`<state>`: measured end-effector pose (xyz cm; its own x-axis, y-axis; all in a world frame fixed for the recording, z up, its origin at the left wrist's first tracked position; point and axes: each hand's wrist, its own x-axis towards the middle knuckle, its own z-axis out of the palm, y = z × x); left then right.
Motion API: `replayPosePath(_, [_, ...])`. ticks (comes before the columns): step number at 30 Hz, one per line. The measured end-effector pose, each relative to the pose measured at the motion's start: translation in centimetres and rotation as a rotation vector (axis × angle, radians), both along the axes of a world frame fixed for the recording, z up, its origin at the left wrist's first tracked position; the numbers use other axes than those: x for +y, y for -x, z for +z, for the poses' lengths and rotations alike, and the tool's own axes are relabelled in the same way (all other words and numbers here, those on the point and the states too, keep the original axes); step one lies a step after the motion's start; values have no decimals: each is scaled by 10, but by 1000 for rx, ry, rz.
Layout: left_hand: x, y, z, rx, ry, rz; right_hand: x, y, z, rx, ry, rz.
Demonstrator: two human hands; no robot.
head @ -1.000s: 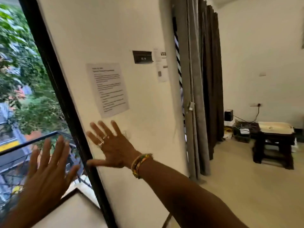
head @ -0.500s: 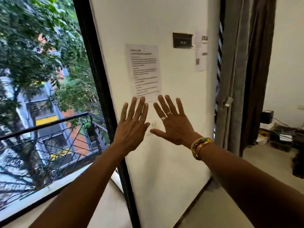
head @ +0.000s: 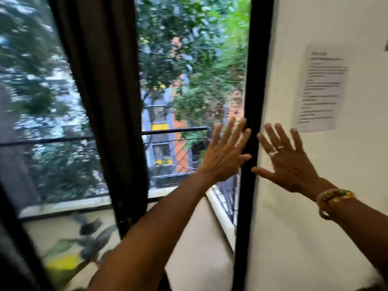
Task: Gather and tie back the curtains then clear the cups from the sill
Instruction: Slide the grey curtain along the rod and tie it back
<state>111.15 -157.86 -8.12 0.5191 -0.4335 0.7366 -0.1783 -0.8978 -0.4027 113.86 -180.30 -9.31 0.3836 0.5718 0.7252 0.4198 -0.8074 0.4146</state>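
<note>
The person has turned to the window (head: 189,80). The left hand (head: 224,156) and right hand (head: 287,162), spread wide and empty, flank its black frame (head: 255,59). The curtains have left view, so gathering is not begun.

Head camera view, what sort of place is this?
Probably an upstairs room in a flat, at a black-framed window: a dark curtain hangs at the glass, a railed balcony and treetops lie outside, and a printed notice is stuck on the white wall.

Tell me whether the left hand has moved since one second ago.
Yes. The left hand moved right: it was well left of the black vertical window frame, and now its fingertips overlap that frame.
</note>
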Motion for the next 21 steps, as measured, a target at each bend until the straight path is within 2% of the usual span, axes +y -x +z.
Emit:
replayPosePath(5, [6,21,-5,33,-31,76,13,8,-7,-15,-43,42])
replayPosePath(13, [-16,38,-18,8,-29,81,-25,26,-27,3,-51,-40])
replayPosePath(17, [-32,48,-17,0,-33,138,-38,40,-23,38,-88,-56])
replayPosePath(21, [-52,59,-4,-23,-54,109,-50,54,-13,48,-105,-59])
